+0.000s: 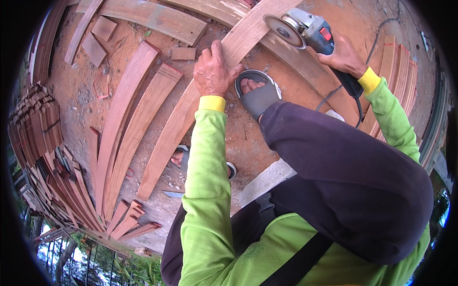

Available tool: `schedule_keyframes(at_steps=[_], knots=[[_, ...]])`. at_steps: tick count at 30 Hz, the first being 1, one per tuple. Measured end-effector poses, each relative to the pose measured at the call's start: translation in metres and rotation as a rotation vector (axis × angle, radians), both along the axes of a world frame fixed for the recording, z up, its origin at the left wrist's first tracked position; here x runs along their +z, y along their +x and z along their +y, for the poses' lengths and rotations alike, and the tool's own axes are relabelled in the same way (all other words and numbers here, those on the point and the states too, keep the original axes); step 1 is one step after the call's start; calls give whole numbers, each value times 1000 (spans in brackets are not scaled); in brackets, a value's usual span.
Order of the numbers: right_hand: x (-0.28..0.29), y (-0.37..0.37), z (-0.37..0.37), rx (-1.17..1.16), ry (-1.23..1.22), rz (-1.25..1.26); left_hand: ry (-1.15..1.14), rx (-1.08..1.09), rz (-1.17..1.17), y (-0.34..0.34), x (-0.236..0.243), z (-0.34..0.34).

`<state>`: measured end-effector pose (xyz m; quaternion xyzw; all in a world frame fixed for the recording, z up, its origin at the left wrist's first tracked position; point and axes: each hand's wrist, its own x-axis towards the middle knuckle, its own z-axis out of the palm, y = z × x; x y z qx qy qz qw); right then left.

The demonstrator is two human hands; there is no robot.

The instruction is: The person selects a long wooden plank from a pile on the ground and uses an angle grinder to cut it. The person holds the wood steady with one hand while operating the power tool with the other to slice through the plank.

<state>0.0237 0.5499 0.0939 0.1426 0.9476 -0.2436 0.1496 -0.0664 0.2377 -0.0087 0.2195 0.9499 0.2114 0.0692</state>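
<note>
My left hand [214, 74] grips a long wooden plank [167, 133] that runs diagonally from lower left to the top edge, in front of my sandaled foot [257, 97]. My right hand [341, 57] holds an angle grinder [310, 33] with a dark body and a red switch. Its disc [281, 31] is at the right edge of the plank's upper part; whether it touches the wood I cannot tell. Another board [305, 69] lies beneath the grinder, and a black cord [358, 114] trails from the grinder's handle.
Loose planks [124, 124] lie at my left among small offcuts [94, 50]. A stack of short boards [36, 124] stands at the far left, with fanned strips [71, 190] below it. More planks [400, 76] lie at the right, and a pale slab [257, 186] is under my leg.
</note>
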Motion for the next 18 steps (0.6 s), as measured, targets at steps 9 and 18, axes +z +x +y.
schedule_keyframes(at_steps=[9,18], knots=[[-2,1,2,4,33,-4,20,-16,47,0,-3,-1],[-4,3,2,14,51,11,19,-19,51,0,-4,0]])
